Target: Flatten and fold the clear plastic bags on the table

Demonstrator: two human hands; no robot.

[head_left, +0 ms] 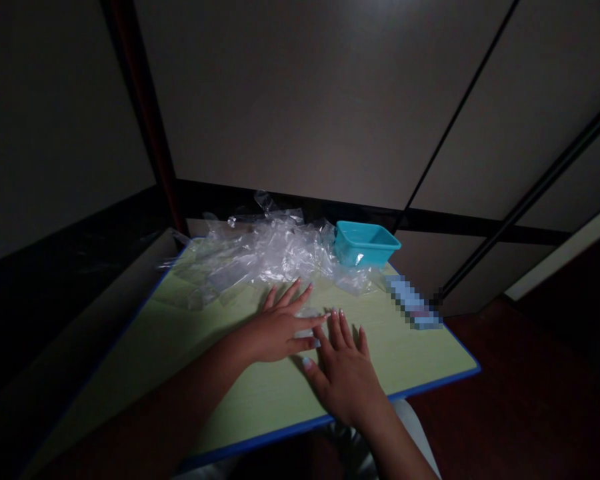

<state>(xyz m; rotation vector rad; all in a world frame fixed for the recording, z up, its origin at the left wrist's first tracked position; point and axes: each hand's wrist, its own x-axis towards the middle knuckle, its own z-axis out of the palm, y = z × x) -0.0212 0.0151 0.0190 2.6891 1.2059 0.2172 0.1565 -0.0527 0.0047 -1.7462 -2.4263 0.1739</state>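
My left hand [280,331] lies over the middle of the table with its fingers spread, some of them toward the pile of clear plastic bags [280,250]. Close beside it, my right hand [345,370] has its fingers apart, the tips nearly meeting those of the left. Between and under the fingers shows a small whitish, see-through piece [306,324], partly hidden; its kind cannot be made out. Neither hand appears to grip anything. The crumpled bags spread along the table's back edge, just beyond my left fingertips.
A turquoise plastic basket [373,255] stands at the back right, with bags against its front. A blurred-out bluish flat item [413,303] lies by the right edge. The pale green table [260,407] has a blue rim. Cabinet-like panels [290,100] rise behind it.
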